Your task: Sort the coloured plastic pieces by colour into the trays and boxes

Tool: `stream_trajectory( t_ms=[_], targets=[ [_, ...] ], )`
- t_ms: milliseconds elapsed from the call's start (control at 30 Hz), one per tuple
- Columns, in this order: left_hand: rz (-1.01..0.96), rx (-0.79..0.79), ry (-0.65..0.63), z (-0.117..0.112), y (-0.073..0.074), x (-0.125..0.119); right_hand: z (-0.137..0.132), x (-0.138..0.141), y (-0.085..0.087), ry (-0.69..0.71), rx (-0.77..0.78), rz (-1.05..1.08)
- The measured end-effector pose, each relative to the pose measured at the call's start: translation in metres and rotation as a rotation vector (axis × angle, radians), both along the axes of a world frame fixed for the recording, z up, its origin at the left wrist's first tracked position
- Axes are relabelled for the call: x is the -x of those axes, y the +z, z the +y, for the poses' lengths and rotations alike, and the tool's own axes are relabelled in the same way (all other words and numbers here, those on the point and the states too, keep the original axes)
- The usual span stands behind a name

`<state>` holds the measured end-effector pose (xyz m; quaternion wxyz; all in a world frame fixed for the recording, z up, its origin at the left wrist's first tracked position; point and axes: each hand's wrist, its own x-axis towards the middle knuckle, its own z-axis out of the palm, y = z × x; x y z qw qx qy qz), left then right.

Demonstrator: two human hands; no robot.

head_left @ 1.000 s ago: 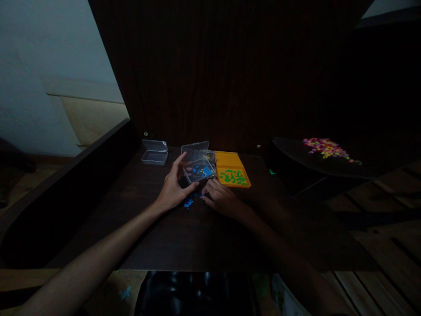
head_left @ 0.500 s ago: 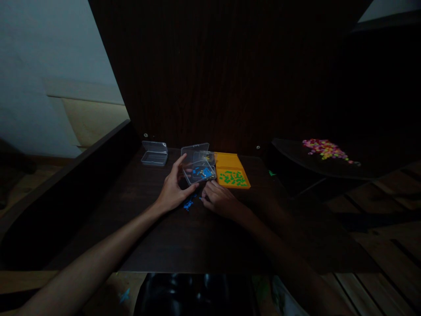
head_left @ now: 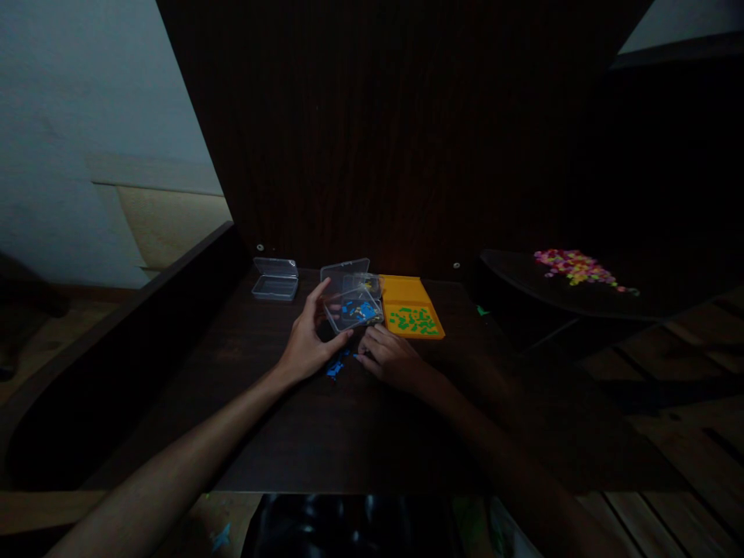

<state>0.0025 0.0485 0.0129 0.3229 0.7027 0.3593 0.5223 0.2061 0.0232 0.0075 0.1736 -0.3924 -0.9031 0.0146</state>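
My left hand (head_left: 305, 341) grips the left side of a small clear plastic box (head_left: 353, 308) that holds blue pieces, thumb and fingers around its edge. My right hand (head_left: 389, 358) rests knuckles-up on the dark table just below the box, fingers curled at a few loose blue pieces (head_left: 335, 366) lying between my hands. What those fingers hold, if anything, is hidden. An orange tray (head_left: 407, 293) with green pieces (head_left: 414, 319) sits right of the clear box.
A second clear box (head_left: 274, 279), open, stands at the table's back left. A dark wooden panel rises behind the table (head_left: 325, 434). On a dark surface at the right lies a heap of pink and yellow pieces (head_left: 575, 265).
The view has shifted slightly, so everything sits a little lower in frame. Both hands stay at the box and the blue pieces.
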Motion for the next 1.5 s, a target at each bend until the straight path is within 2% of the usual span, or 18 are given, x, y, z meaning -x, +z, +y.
stream_trajectory(
  t_ms=[400,633,1500],
  targets=[
    [-0.001,-0.009,0.007,-0.0009,0.0015,-0.0007,0.0019,-0.0018,-0.0019,0.028,0.015,0.031],
    [-0.005,-0.004,0.003,-0.0017,0.0022,-0.0013,0.0020,0.0019,-0.0028,0.054,-0.028,0.008],
    [0.020,-0.005,-0.003,-0.0014,0.0013,-0.0013,0.0032,0.0022,-0.0046,0.017,0.011,0.078]
  ],
)
